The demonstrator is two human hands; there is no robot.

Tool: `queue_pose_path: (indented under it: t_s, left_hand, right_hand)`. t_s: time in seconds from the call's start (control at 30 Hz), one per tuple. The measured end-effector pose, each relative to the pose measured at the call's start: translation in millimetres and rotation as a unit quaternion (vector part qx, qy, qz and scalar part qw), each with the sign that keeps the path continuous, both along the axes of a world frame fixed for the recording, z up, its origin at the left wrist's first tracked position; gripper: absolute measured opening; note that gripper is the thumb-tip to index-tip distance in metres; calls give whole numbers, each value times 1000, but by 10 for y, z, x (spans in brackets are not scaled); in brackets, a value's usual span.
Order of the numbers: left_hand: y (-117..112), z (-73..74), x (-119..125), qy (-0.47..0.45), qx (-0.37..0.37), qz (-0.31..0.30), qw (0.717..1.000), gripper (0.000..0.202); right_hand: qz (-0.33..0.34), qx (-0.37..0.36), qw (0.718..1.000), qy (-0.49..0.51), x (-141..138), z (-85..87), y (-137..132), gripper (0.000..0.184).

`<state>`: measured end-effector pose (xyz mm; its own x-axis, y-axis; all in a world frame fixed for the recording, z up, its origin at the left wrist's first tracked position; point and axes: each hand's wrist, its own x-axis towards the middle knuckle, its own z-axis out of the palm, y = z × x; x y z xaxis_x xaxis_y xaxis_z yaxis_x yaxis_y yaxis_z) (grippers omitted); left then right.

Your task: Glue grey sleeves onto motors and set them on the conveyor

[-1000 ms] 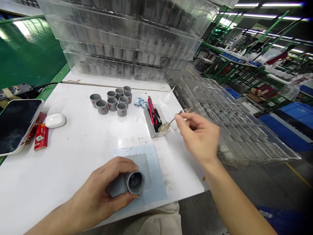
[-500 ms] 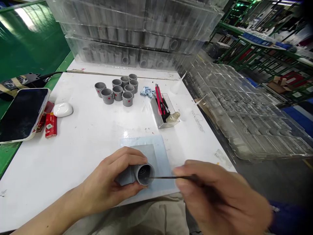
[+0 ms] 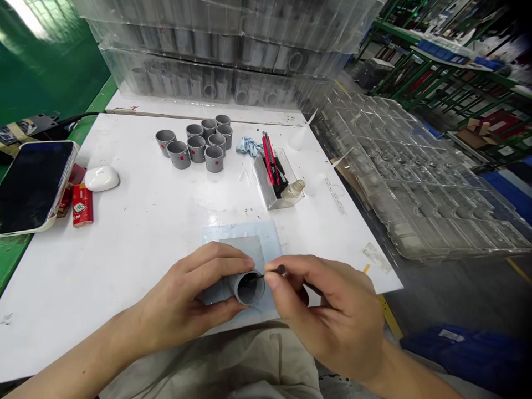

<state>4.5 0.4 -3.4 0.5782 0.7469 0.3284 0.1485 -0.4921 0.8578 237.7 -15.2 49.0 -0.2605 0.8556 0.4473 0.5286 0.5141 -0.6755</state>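
Observation:
My left hand (image 3: pixel 195 302) grips a grey plastic cylinder (image 3: pixel 248 287) lying on its side, its open end facing right. It rests over a pale blue mat (image 3: pixel 249 238) near the front edge of the white table (image 3: pixel 137 233). My right hand (image 3: pixel 328 316) pinches a thin dark stick (image 3: pixel 270 272) whose tip reaches into the cylinder's mouth. Both hands almost touch at the cylinder.
Several grey cylinders (image 3: pixel 199 147) stand at the table's back. A clear box (image 3: pixel 278 183) holds a red knife and a small bottle. A phone (image 3: pixel 31 185), a white mouse-like object (image 3: pixel 101 178) and a red lighter (image 3: pixel 82 205) lie left. Clear trays (image 3: pixel 415 188) spread right and stack behind.
My right hand came from the clear box down to the cylinder with the stick. It moved closer, and the stick's tip is now inside the cylinder's mouth. The left hand kept its hold.

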Motion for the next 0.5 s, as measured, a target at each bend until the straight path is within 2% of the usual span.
queue_pose_path:
  t_s: [0.27, 0.5]
  left_hand:
    - [-7, -12, -2, 3, -6, 0, 1000, 55]
    - [-16, -23, -18, 1, -10, -2, 1000, 54]
  right_hand:
    - [0, 15, 1000, -12, 22, 60, 4, 10]
    - [7, -3, 1000, -5, 17, 94, -31, 12]
